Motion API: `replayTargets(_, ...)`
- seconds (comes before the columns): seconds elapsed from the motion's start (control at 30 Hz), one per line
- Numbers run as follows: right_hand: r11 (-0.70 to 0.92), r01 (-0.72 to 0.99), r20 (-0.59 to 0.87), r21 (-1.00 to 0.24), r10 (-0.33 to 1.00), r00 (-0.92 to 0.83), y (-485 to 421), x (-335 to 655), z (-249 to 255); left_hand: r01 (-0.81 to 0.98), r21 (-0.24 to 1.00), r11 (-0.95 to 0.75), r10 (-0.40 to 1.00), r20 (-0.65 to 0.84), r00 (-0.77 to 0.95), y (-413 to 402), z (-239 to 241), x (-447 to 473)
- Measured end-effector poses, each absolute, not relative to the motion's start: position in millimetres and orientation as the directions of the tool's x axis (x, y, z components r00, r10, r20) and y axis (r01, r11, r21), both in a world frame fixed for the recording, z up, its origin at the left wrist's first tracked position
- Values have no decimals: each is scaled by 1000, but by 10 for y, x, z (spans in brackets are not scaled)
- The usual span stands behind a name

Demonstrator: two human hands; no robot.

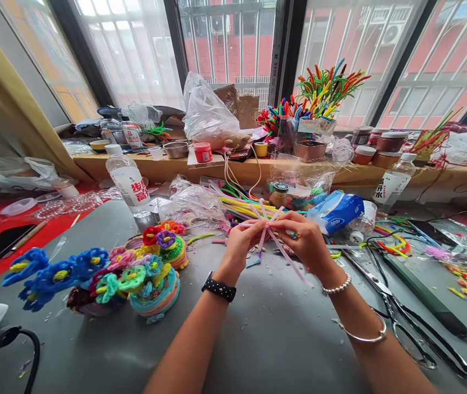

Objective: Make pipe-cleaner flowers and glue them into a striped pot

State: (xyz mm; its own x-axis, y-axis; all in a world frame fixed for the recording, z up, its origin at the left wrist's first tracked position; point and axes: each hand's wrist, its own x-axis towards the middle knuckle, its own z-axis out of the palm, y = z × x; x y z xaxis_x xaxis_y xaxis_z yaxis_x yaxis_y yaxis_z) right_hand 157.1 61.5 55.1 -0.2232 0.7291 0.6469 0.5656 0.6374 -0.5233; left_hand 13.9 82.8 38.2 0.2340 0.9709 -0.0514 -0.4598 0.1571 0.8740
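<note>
Pale pink pipe cleaners (286, 253) cross one another in a star shape, held up above the grey table. My left hand (242, 241) pinches them from the left side near the crossing. From the right, my right hand (305, 235) has thumb and fingers closed on the same crossing point. Several stems stick out upward, downward and to the lower right. Just below the hands lies a short bent purple-blue piece (254, 262). Flowers made of pipe cleaners, blue ones (63, 273) and multicoloured ones (139, 278), stand in small round pots to the left.
Scissors (385, 293) and a long dark green bar (426, 295) lie at the right. A blue tissue pack (336, 210), loose yellow pipe cleaners (241, 208) and a water bottle (124, 178) stand or lie behind. The window ledge (163, 169) carries jars and bags.
</note>
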Motion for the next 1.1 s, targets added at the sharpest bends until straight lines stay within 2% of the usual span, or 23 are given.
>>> replayTargets(0.23, 622, 570, 631, -537, 745, -218, 605, 1596, 567, -419, 895, 154, 966, -47, 255, 828, 417, 114)
replayTargets(0.33, 572, 496, 584, -654, 798, -151, 613, 1598, 577, -426, 892, 152, 961, -32, 276, 834, 431, 108)
replayTargets(0.43, 431, 393, 446, -813, 893, -57, 631, 1599, 577, -428, 891, 153, 957, -26, 289, 840, 439, 99)
replayTargets(0.5, 367, 347, 385, -863, 923, -21, 642, 1601, 574, -431, 889, 152, 957, -24, 290, 841, 442, 97)
replayTargets(0.67, 351, 293, 376, -889, 926, 32, 656, 1595, 560, -443, 884, 152, 958, -21, 287, 840, 436, 101)
replayTargets(0.9, 302, 278, 299, -912, 953, -54, 681, 1581, 525, -463, 867, 184, 940, -18, 340, 847, 415, 106)
replayTargets(1.1, 267, 246, 263, -932, 964, -50, 681, 1581, 511, -482, 854, 195, 929, -2, 371, 830, 420, 133)
